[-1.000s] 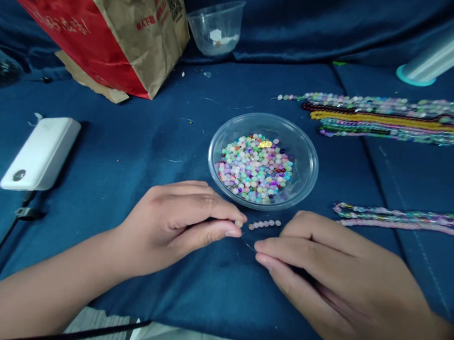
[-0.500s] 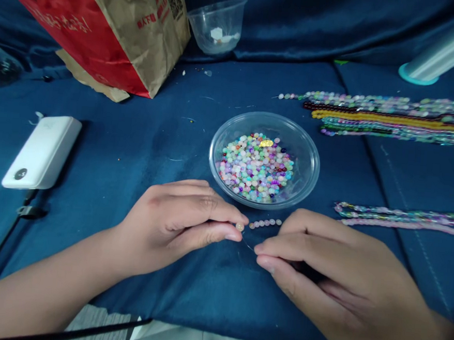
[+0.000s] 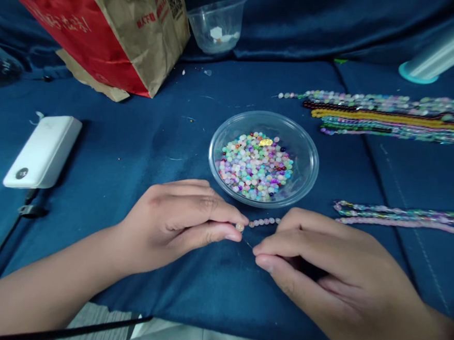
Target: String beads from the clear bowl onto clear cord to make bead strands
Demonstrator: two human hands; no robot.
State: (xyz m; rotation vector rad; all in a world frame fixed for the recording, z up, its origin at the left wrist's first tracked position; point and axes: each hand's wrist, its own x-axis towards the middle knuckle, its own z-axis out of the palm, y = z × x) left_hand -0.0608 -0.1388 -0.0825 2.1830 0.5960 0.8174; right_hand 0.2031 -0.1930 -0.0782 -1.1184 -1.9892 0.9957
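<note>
My left hand (image 3: 184,226) pinches a pale yellowish bead (image 3: 239,227) between thumb and forefinger. My right hand (image 3: 320,275) is closed on a thin clear thread (image 3: 248,242), which runs toward that bead. Between the hands lies a short row of pinkish beads (image 3: 264,222), its right end beside my right hand's knuckles. Just beyond the hands stands a round clear bowl (image 3: 312,171) holding many small beads of mixed colours (image 3: 254,166) and one gold piece (image 3: 265,142).
Bead strands (image 3: 389,119) lie at the back right, more (image 3: 402,216) at the right. A white power bank (image 3: 43,152) with a black cable sits left. Behind are a paper bag (image 3: 135,34), a clear cup (image 3: 217,27) and a clear cylinder (image 3: 445,53).
My right hand has shifted very slightly to the left. My left hand holds the bead in the same place.
</note>
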